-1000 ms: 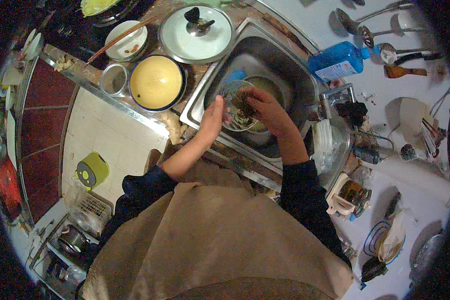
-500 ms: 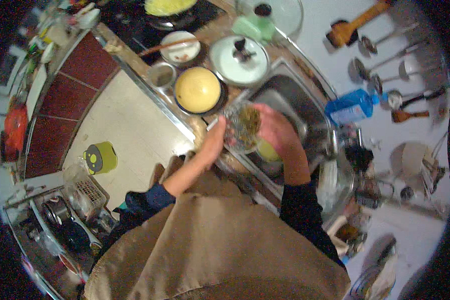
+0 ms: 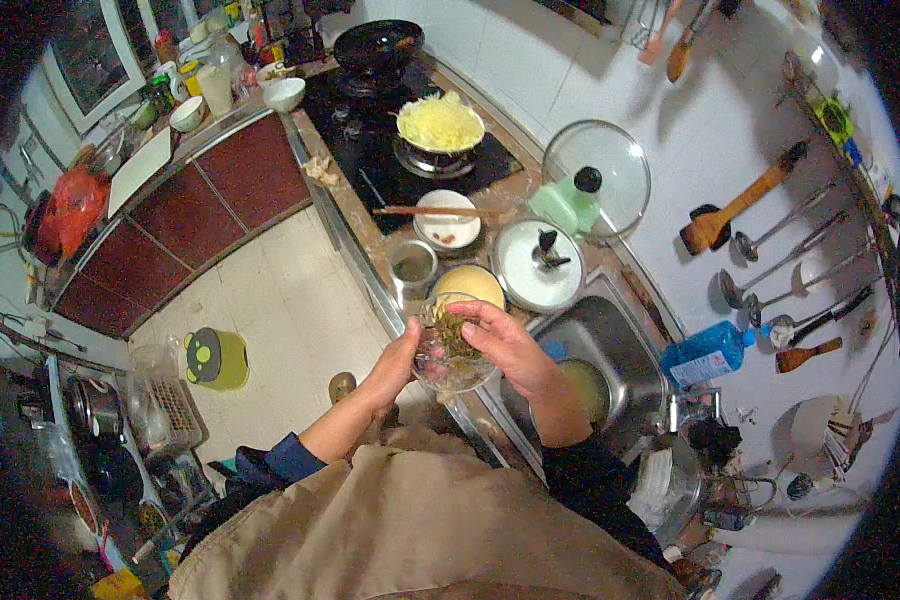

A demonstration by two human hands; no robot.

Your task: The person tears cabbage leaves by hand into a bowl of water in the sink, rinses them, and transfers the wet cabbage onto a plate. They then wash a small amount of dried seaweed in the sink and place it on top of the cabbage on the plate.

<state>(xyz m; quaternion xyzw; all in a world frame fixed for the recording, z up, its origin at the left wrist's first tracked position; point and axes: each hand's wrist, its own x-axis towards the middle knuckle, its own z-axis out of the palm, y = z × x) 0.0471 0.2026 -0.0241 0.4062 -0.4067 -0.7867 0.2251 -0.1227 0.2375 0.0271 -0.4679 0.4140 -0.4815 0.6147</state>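
A clear see-through bowl point(image 3: 457, 376) is held in front of me, over the counter edge beside the sink. My left hand point(image 3: 394, 368) is closed on its left side. The fingers of my right hand point(image 3: 515, 352) are bent over a greenish-brown leafy clump point(image 3: 454, 341) at the bowl, gripping it against the far side. Just beyond stands a dark-rimmed bowl of yellow stuff point(image 3: 470, 285), partly hidden by my hands. A small metal cup point(image 3: 412, 264) is left of it, and a white bowl point(image 3: 447, 221) with a wooden stick across it lies farther back.
At my right is a metal sink point(image 3: 625, 345) with yellowish liquid in a vessel. A pot with a pale lid point(image 3: 540, 265) stands behind it. A pan of yellow shreds point(image 3: 440, 122) sits on the hob point(image 3: 355, 185). A blue bottle point(image 3: 710, 355) and hanging utensils line the right wall.
My view has tilted up, showing more of the hob. Both hands have carried the clear bowl away from the sink to the counter edge near the yellow-filled bowl.
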